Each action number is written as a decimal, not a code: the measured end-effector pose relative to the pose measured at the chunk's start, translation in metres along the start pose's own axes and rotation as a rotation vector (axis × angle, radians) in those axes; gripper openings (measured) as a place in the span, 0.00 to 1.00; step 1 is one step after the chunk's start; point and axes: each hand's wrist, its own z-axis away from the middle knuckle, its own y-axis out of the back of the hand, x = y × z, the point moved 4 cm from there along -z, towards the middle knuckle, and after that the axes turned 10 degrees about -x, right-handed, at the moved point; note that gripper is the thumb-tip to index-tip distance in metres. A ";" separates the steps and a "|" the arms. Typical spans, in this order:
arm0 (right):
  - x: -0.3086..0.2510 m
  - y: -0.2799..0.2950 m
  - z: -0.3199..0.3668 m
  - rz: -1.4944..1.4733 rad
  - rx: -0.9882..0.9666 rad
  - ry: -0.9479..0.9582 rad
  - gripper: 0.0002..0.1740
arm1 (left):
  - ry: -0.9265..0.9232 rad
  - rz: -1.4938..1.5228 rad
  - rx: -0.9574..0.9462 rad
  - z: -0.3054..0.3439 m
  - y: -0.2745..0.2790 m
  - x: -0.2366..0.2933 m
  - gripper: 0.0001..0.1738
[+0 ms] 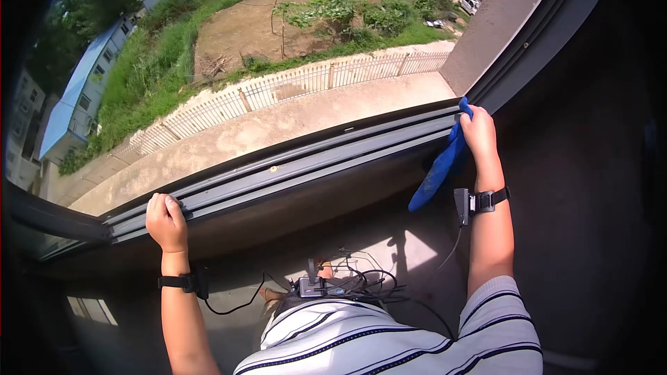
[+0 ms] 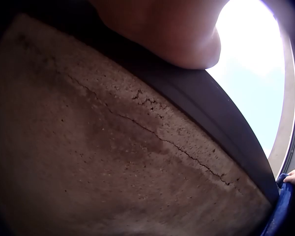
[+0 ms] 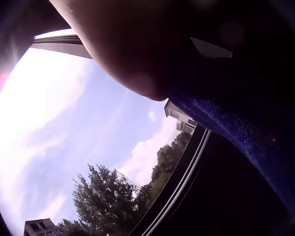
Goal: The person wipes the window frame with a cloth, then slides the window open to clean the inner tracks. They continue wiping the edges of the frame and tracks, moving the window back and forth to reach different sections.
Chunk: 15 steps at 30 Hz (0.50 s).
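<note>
In the head view a grey metal window track (image 1: 292,168) runs across the opening. The right hand (image 1: 479,132) pinches a blue cloth (image 1: 439,175) at the track's right end, and the cloth's lower part hangs down inside the wall. Near the track's left end the left hand (image 1: 167,222) rests on the inner edge with its fingers curled over it. In the right wrist view the blue cloth (image 3: 236,130) hangs below the dark underside of the hand (image 3: 132,54). The left wrist view shows part of the left hand (image 2: 172,29) above the frame's edge.
A side frame (image 1: 531,42) rises at the right, and a dark frame piece (image 1: 55,221) stands at the left. Cables (image 1: 368,281) and a small device (image 1: 311,287) are at the person's waist. Outside lie a ledge, a fence (image 1: 292,87) and a garden. The wall (image 2: 113,147) below is cracked.
</note>
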 end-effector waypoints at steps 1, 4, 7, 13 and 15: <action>0.013 -0.010 -0.003 0.176 -0.070 -0.103 0.19 | 0.001 -0.001 0.004 0.000 -0.001 -0.002 0.14; -0.004 -0.015 0.002 0.244 0.024 -0.100 0.15 | 0.010 -0.002 0.004 0.001 -0.002 -0.003 0.14; -0.040 -0.027 0.012 0.242 0.012 0.101 0.11 | 0.002 -0.006 -0.011 0.000 -0.001 -0.001 0.14; -0.146 -0.051 0.068 0.076 -0.047 0.306 0.08 | 0.008 -0.024 -0.004 0.001 -0.002 -0.001 0.15; -0.175 -0.053 0.084 -0.121 -0.093 0.370 0.07 | -0.005 -0.022 -0.012 0.001 -0.002 -0.001 0.16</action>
